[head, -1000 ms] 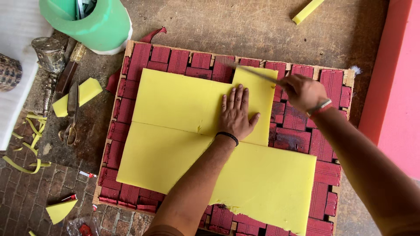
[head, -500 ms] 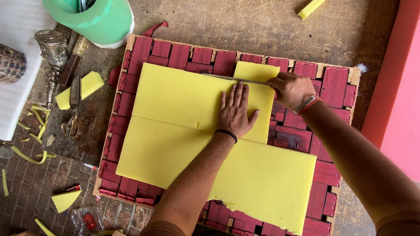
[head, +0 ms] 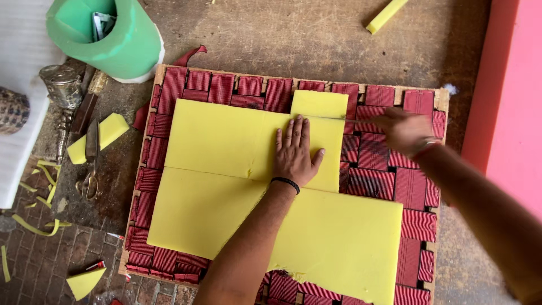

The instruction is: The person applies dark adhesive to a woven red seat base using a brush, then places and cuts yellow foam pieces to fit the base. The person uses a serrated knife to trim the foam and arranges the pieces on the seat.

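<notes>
A yellow foam sheet lies on a wooden board covered with red ribbed blocks. A second, larger yellow sheet lies below it. My left hand rests flat on the upper sheet's right end, fingers spread and pointing away, a black band on the wrist. My right hand is blurred over the red blocks to the right of the foam. It grips a thin blade that points left at the foam's edge. A small yellow rectangle lies just beyond the cut line.
A green foam cylinder stands at the top left, with a metal vessel beside it. Scissors and a yellow offcut lie left of the board. A pink slab runs along the right. A yellow strip lies at the top.
My right hand has drawn the blade rightward across the foam's top end and off its edge. The small rectangle now lies cut apart. My left hand has stayed pressed on the sheet.
</notes>
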A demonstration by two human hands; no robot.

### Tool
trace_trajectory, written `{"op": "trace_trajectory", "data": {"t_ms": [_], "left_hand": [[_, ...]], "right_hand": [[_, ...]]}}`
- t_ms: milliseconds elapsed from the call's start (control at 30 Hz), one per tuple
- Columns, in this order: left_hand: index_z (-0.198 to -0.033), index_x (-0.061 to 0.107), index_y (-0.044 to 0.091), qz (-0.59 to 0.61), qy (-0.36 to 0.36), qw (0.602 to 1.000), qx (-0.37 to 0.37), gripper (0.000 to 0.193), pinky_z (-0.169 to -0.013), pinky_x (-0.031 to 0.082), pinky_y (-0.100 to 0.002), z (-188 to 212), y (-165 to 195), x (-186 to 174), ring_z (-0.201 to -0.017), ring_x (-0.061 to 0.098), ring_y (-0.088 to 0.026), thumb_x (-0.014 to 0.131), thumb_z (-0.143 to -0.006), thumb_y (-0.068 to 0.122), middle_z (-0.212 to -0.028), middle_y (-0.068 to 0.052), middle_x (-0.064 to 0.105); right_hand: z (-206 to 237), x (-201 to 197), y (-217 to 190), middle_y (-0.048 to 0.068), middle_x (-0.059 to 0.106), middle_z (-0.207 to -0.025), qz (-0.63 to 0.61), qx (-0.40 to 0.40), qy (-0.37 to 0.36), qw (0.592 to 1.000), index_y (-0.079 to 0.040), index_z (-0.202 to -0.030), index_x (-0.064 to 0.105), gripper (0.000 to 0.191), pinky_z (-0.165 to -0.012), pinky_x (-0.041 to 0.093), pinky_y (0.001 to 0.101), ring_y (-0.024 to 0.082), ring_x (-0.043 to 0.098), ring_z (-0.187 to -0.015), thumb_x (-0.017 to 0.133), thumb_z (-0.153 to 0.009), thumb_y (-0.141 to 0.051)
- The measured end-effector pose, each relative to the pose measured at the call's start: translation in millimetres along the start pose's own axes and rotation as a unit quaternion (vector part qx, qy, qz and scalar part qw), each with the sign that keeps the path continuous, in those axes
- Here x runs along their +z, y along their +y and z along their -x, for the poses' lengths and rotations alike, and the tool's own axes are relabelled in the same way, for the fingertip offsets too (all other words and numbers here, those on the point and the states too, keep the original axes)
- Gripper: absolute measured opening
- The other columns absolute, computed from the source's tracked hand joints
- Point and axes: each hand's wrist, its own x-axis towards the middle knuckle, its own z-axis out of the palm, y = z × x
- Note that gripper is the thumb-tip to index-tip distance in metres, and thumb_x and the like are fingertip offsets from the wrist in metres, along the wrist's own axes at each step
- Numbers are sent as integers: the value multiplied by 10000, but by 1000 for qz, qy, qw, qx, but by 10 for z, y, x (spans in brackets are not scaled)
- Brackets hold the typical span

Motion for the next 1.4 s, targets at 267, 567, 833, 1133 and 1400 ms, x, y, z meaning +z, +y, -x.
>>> {"op": "trace_trajectory", "data": {"t_ms": [267,567,833,1133,1400], "left_hand": [[-1622,129,35,-20,43,999,10,871,-1268,32,-523,-6,-12,64,-1580,99,-301,391,-1005,590,-1709,-157,118],[-1626,132,52,-18,38,999,13,871,-1270,38,-523,-24,-96,97,-1583,98,-290,397,-999,595,-1713,-138,114],[-1628,130,61,-16,32,999,16,872,-1262,35,-531,-45,-106,68,-1574,91,-298,419,-995,587,-1710,-137,100],[-1629,124,68,-23,21,999,22,873,-1257,22,-530,-60,-163,33,-1580,91,-286,398,-989,596,-1716,-134,106],[-1631,120,50,-38,24,999,25,937,-1249,62,-536,-197,-175,86,-1576,104,-299,431,-958,622,-1718,-144,112]], "right_hand": [[757,-455,608,-116,747,-932,104,95,70,987,-345,-1205,700,182,-529,496,207,59,699,-850,620,-1046,-378],[186,-563,520,-118,698,-799,188,134,-50,972,-340,-1039,753,293,-462,402,211,48,587,-549,623,-1041,-602],[45,-635,203,88,774,-1014,-35,237,-90,967,-276,-1223,757,294,-750,584,459,288,715,-838,609,-1014,-419],[-1129,-289,-903,75,767,-994,-194,312,-45,929,-233,-1091,757,349,-821,570,468,301,726,-939,725,-875,-506],[417,-805,-106,127,729,-849,-302,394,297,816,-34,-932,725,205,-679,541,393,240,690,-735,824,-943,-212]]}}
